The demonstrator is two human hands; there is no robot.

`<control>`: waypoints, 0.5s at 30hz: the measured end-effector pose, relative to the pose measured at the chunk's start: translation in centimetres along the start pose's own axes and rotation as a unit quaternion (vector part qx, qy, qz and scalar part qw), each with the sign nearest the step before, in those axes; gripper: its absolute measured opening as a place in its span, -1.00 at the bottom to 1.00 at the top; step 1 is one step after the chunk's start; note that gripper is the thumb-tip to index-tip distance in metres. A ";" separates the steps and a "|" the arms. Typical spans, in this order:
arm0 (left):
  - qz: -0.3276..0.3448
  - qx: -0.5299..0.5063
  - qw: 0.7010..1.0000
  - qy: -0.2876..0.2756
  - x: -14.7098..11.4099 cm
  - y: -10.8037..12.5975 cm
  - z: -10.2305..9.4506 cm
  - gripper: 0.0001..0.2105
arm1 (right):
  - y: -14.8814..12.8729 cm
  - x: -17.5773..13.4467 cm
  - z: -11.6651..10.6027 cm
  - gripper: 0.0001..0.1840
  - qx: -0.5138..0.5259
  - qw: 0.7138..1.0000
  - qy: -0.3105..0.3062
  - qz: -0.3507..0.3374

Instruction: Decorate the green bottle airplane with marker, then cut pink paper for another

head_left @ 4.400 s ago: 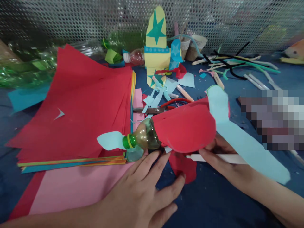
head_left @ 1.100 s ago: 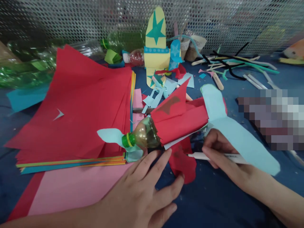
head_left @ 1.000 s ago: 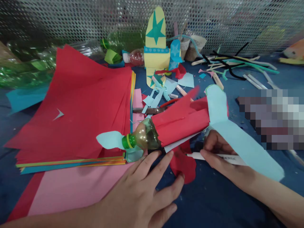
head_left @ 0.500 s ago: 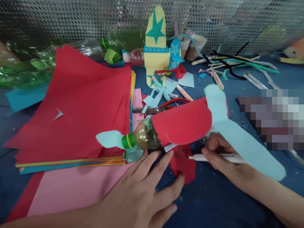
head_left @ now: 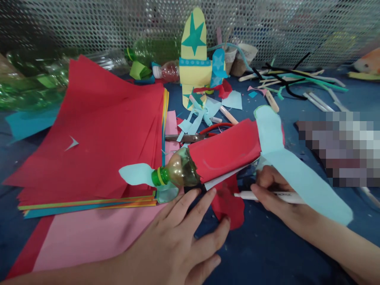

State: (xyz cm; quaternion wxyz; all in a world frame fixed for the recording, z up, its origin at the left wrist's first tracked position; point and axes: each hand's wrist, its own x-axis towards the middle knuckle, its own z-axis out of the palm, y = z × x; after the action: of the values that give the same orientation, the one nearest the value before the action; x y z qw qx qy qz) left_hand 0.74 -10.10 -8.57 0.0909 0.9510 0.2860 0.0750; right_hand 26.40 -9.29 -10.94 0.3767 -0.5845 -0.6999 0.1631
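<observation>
Spread out on the blue table, my left hand is open, with its fingertips resting at the edge of a small red paper cutout. My right hand is closed around a white marker, whose tip points left over that cutout. Just beyond both hands lies a paper-covered bottle model: a green plastic bottle wrapped in red paper. A pale blue paper strip crosses its right end and overhangs my right wrist. Another pale blue piece sticks out by the bottle's green neck.
A stack of coloured paper stands at left, above a pink sheet. Scissors with red handles lie behind the bottle among paper scraps. Farther back are a yellow paper rocket shape, pipe cleaners and a perforated metal screen.
The red wrap's rounded lower edge now looks straighter, with more of a pale edge showing under it. The marker's tip has shifted very slightly. My left hand stays in place.
</observation>
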 end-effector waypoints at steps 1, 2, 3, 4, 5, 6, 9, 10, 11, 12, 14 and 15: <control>-0.001 -0.002 1.000 0.002 0.0 0.0 0.0 -0.65 | 0.1 -0.1 0.1 -0.75 -0.009 1.000 0.001 0.003; 0.002 -0.005 1.000 0.010 0.0 0.0 0.0 -0.65 | 0.1 -0.1 0.1 -0.74 -0.018 1.000 0.000 0.007; 0.005 -0.009 1.000 0.015 0.0 0.0 0.0 -0.65 | 0.0 -0.1 0.1 -0.74 -0.021 1.000 -0.004 0.011; 0.004 -0.011 1.000 0.021 0.0 0.0 0.1 -0.65 | -0.1 0.0 -0.1 -0.74 -0.021 1.000 -0.019 0.012; 0.003 -0.013 1.000 0.027 0.0 0.0 0.2 -0.65 | -0.2 0.1 -0.2 -0.73 -0.015 0.999 -0.029 0.007; 0.002 -0.014 0.999 0.029 0.0 0.0 0.2 -0.66 | -0.4 0.2 -0.5 -0.73 -0.008 0.999 -0.031 0.003; 0.012 -0.017 0.999 0.036 0.0 -0.2 0.5 -0.65 | -0.9 0.6 -1.1 -0.71 -0.002 0.999 -0.048 0.011; 0.017 -0.019 0.999 0.042 0.0 -0.2 0.6 -0.65 | -1.0 0.7 -1.2 -0.72 -0.005 0.995 -0.093 0.027; 0.017 -0.019 0.999 0.043 0.0 -0.2 0.6 -0.65 | -1.0 0.7 -1.3 -0.71 -0.007 0.996 -0.090 0.029; 0.012 -0.018 0.999 0.041 0.0 -0.2 0.5 -0.65 | -1.0 0.6 -1.2 -0.70 -0.005 0.997 -0.075 0.021; 0.000 -0.016 0.999 0.031 0.0 -0.2 0.4 -0.65 | -0.8 0.4 -0.9 -0.71 0.002 0.999 -0.050 0.001; -0.003 -0.015 1.000 0.025 0.1 -0.1 0.2 -0.66 | -0.6 0.3 -0.7 -0.71 -0.003 0.999 -0.040 -0.002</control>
State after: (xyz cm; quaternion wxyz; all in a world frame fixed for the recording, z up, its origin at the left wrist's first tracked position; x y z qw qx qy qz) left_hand 0.80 -9.99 -8.83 0.0977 0.9466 0.2895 0.1031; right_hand 26.46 -9.34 -9.94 0.3471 -0.5773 -0.7160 0.1832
